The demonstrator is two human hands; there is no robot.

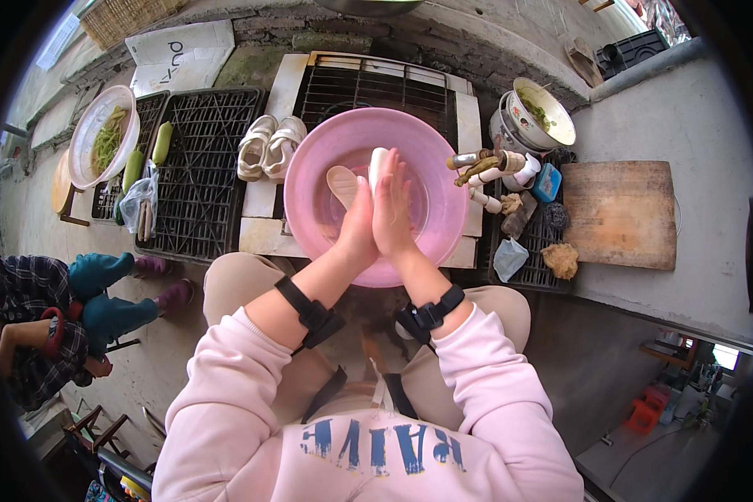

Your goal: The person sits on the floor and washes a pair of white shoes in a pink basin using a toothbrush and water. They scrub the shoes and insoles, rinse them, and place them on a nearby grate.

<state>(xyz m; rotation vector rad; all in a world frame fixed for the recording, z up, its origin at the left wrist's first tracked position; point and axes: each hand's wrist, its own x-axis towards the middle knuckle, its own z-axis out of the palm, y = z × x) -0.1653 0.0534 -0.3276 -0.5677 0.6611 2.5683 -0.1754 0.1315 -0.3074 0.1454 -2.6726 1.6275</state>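
A pink plastic basin (306,188) stands before me on a tiled, grated surface. Over it, my left hand (359,219) and my right hand (391,201) are pressed together palm to palm. A white object, perhaps an insole or a bar of soap (377,164), sticks up between them; the palms hide its lower part. Beside my left fingers, a pale insole (344,183) rests in the basin, its lower end partly covered by that hand. A pair of white shoes (271,145) stands just left of the basin.
Brass and white taps (486,166) reach to the basin's right rim. Farther right are a wooden board (621,213), a blue soap box (546,182) and an enamel bowl (558,119). Black crates (204,163) and a bowl of greens (75,141) lie left; a seated person (37,332) is nearby.
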